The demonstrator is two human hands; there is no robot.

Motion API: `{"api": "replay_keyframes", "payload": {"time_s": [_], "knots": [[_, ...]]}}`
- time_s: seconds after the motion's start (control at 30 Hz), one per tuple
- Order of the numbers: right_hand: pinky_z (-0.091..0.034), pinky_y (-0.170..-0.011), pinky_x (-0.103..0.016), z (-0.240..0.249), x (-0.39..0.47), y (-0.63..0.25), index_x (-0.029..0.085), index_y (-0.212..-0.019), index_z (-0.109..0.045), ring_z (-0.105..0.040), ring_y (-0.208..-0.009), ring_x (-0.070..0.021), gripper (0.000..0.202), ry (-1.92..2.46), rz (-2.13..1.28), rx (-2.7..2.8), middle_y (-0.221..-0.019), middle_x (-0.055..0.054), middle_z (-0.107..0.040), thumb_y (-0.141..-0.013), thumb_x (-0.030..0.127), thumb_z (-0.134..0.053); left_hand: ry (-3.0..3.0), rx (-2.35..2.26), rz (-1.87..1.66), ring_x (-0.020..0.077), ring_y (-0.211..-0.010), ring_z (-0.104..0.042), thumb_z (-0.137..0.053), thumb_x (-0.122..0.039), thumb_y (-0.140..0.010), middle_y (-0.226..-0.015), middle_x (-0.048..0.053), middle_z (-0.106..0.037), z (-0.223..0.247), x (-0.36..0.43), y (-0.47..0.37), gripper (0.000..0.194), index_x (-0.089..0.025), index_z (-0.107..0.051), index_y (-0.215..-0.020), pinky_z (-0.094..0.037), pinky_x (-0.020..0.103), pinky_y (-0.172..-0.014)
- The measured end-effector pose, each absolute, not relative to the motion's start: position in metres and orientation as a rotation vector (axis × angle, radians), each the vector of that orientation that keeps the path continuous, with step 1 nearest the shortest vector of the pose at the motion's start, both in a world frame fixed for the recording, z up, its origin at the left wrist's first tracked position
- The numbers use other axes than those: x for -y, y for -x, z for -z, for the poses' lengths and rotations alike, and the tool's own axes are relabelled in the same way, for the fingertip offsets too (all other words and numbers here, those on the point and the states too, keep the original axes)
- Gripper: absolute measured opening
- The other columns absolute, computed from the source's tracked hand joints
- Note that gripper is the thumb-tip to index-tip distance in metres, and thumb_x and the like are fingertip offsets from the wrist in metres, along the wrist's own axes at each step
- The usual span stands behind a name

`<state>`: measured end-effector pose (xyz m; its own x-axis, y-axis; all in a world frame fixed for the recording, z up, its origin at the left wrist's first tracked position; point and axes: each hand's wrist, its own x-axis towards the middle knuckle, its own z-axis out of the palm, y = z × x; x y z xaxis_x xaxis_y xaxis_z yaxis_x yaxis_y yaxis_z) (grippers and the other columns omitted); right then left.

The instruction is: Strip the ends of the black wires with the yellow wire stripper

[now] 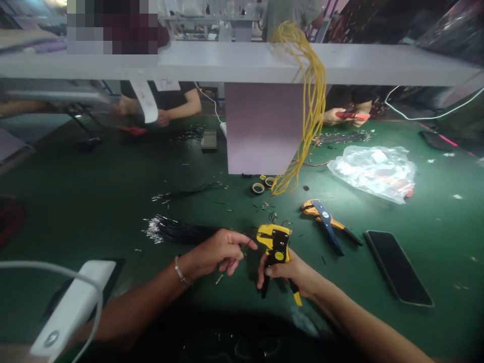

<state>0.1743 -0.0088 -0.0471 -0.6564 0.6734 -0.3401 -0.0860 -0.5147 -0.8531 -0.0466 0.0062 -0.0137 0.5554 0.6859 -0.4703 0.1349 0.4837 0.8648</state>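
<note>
My right hand [289, 269] is wrapped round the handles of a yellow and black wire stripper [279, 242], whose jaws point left. Just left of the jaws is my left hand [223, 252], its index finger stretched toward the tool and the other fingers curled. A thin black wire [247, 242] shows at those fingers; the exact grip is partly hidden. Behind my left hand lies a bundle of black wires [181, 230] with bright tips at its left end.
An orange and blue stripper [325, 220] and a phone [399, 267] lie on the right. Yellow wires [312, 101] hang from the shelf [189, 63] near tape rolls [258, 188]. A plastic bag [372, 171] lies behind. Across the table, other people's hands work. A white device [73, 307] is at front left.
</note>
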Motion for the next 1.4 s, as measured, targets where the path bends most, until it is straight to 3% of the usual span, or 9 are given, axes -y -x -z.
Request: {"api": "replay_keyframes", "payload": {"time_s": [0.77,1.0,1.2,1.4], "knots": [[-0.047,-0.063,-0.028,0.048,0.011,-0.176,0.011,-0.074,-0.065,-0.066,-0.062,-0.0182,0.013,0.886,-2.292,1.212,-0.063,-0.006,-0.071,-0.064,0.018,-0.065,-1.006,-0.872,-0.306,0.0057,-0.027,-0.028,-0.048,-0.012,-0.064,-0.034,-0.004,-0.049,0.012,-0.014,0.054,0.036,-0.009,-0.07,-0.091,-0.016,0.018,-0.032],[-0.054,-0.06,-0.033,0.051,0.005,-0.178,0.012,-0.084,-0.061,-0.07,-0.066,-0.0236,0.025,1.094,-2.305,1.004,-0.071,-0.009,-0.073,-0.062,0.022,-0.069,-1.016,-0.892,-0.315,0.0058,-0.028,-0.03,-0.048,-0.013,-0.063,-0.034,-0.005,-0.048,0.01,-0.014,0.056,0.034,-0.01,-0.07,-0.089,-0.016,0.018,-0.033],[-0.052,-0.05,-0.023,0.043,0.005,-0.176,0.011,-0.073,-0.062,-0.068,-0.059,-0.0176,0.02,1.293,-2.218,1.22,-0.069,-0.011,-0.074,-0.066,0.029,-0.067,-1.051,-0.878,-0.33,0.006,-0.028,-0.03,-0.048,-0.011,-0.064,-0.033,-0.005,-0.048,0.01,-0.012,0.057,0.033,-0.011,-0.071,-0.087,-0.015,0.018,-0.032],[-0.051,-0.04,-0.023,0.037,0.003,-0.185,0.014,-0.068,-0.058,-0.063,-0.046,-0.015,0.023,1.605,-2.082,1.478,-0.059,-0.006,-0.069,-0.075,0.035,-0.066,-1.1,-0.895,-0.315,0.0054,-0.028,-0.032,-0.047,-0.01,-0.064,-0.034,-0.005,-0.048,0.006,-0.009,0.056,0.035,-0.009,-0.071,-0.09,-0.016,0.018,-0.032]]}}
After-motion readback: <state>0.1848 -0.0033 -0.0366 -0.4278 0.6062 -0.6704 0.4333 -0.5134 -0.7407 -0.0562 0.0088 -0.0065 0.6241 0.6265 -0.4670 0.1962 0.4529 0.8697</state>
